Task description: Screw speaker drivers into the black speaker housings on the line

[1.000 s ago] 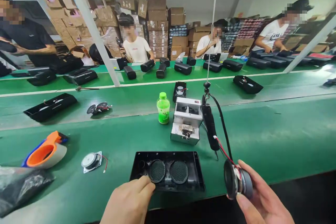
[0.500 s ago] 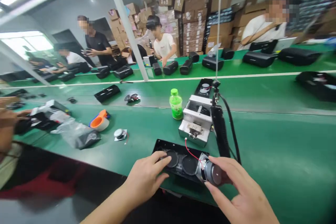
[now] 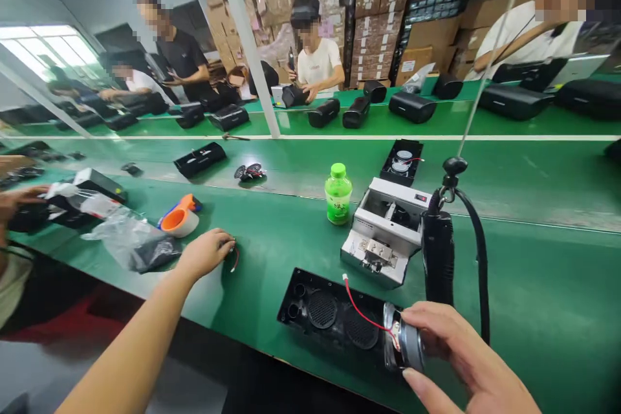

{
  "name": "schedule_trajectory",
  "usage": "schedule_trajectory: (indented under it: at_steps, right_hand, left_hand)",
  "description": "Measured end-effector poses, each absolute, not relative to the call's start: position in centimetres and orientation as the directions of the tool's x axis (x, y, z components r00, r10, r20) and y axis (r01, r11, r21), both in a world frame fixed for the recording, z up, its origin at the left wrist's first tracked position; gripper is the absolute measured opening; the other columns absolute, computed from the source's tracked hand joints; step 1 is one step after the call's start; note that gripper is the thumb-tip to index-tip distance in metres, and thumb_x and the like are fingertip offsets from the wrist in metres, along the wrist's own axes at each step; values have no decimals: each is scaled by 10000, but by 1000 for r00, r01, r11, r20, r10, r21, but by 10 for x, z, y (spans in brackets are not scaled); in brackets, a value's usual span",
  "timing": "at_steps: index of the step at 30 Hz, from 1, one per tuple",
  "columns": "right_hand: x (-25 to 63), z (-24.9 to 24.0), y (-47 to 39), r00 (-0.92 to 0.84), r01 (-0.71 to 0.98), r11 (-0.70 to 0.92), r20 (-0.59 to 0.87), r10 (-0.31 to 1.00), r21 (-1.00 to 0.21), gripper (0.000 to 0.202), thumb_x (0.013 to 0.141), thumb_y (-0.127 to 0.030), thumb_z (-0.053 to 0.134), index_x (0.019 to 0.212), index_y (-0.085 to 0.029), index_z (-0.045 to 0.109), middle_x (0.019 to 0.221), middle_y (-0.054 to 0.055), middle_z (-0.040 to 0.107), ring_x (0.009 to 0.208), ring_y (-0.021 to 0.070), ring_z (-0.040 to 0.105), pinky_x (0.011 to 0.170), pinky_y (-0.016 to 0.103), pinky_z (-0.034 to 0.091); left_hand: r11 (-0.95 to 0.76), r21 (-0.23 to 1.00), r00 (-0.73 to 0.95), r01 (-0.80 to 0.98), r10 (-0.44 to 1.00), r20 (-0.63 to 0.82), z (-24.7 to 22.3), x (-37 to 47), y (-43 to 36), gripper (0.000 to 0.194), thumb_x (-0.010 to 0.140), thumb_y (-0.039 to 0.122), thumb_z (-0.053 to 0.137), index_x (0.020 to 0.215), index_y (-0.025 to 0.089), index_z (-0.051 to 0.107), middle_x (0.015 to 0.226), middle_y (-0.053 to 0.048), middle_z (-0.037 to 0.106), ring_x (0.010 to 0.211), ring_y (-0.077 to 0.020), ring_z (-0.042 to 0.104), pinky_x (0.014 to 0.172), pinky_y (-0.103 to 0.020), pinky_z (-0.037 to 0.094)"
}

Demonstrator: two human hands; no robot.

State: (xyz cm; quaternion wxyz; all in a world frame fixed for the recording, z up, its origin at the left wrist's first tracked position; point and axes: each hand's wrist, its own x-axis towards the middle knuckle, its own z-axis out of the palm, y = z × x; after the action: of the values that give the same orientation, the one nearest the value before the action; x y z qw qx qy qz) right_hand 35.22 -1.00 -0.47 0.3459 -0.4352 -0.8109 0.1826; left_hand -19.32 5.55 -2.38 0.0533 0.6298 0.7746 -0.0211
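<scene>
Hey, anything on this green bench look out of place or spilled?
I see no spill. The one mildly odd item is the green-capped drink bottle, upright beside the white machine. A drink seems out of place near the open black housing, though its cap looks on.

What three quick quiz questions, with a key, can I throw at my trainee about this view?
1. Which hand grips the speaker with the red wire?
2. True or false: the green bottle stands to the left of the silver machine.
3. How many round mesh grilles does the black casing show? A) one B) two C) four
Key: 1. The right hand. 2. True. 3. B.
</scene>
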Motion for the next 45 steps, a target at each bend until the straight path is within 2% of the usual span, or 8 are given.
schedule_trajectory:
  at_steps: [8,14,18,24,30,35,40,45]
  right_hand:
    - [307,27,2,-547,674,584,226,806,-453,385,1007,-305,649,1387,-330,594,1243,51,783,991,187,829,840,259,725]
    - [297,14,2,-613,759,595,20,790,-264,411,1014,-295,679,1406,-307,556,1292,44,780,1040,223,812,828,394,747]
    - [295,8,4,-620,768,607,3,785,-202,443,997,-285,727,1413,-284,575,1323,40,796,1103,238,812,907,416,732]
    - [286,7,10,-640,762,632,-18,768,-138,486,921,-229,811,1372,-270,637,1295,29,816,1067,253,821,901,408,720]
    - [282,17,5,-662,749,659,-31,749,-66,480,973,-340,762,1420,-231,625,1301,100,789,1040,320,807,760,470,707]
    - [248,24,8,-676,728,685,-152,721,12,243,1071,-213,543,1203,-249,744,973,55,799,773,222,745,639,374,556]
    - [212,8,29,-602,773,635,-302,739,13,200,843,-49,749,761,-215,676,602,-16,661,464,162,556,447,340,178]
    - [212,6,33,-574,801,598,-316,756,-23,217,801,-19,707,761,-204,599,629,-25,622,498,147,517,513,338,121]
  left_hand:
    - [25,92,-22,995,999,-32,-45,-216,40,394,867,301,580,1183,308,816,1475,-22,714,1339,-332,679,1204,-483,546]
    - [-13,170,-17,985,984,176,-50,-206,39,380,1001,551,463,920,289,725,1193,-28,803,1067,-299,750,944,-437,641]
    - [23,409,-135,912,960,245,-50,-181,27,373,1043,567,476,975,332,757,1198,6,816,1036,-260,774,837,-372,635]
    - [-43,427,-7,903,993,114,-60,-164,16,430,958,665,500,1069,417,833,1273,5,817,1188,-304,740,1114,-470,573]
    - [-189,492,48,850,957,285,-71,-165,6,282,1013,516,630,1196,357,774,1334,-67,751,1178,-326,727,1056,-507,577]
    - [-292,373,132,881,907,400,-77,-160,4,291,1057,298,618,1334,301,706,1406,-135,699,1204,-352,702,1075,-563,531]
    - [-296,352,137,888,901,412,-80,-158,7,176,1047,330,669,1191,276,756,1260,-116,739,1074,-325,727,984,-510,554]
    - [-214,484,15,849,924,382,-75,-157,3,207,1106,332,572,1124,261,765,1209,-88,760,1110,-295,718,1011,-496,543]
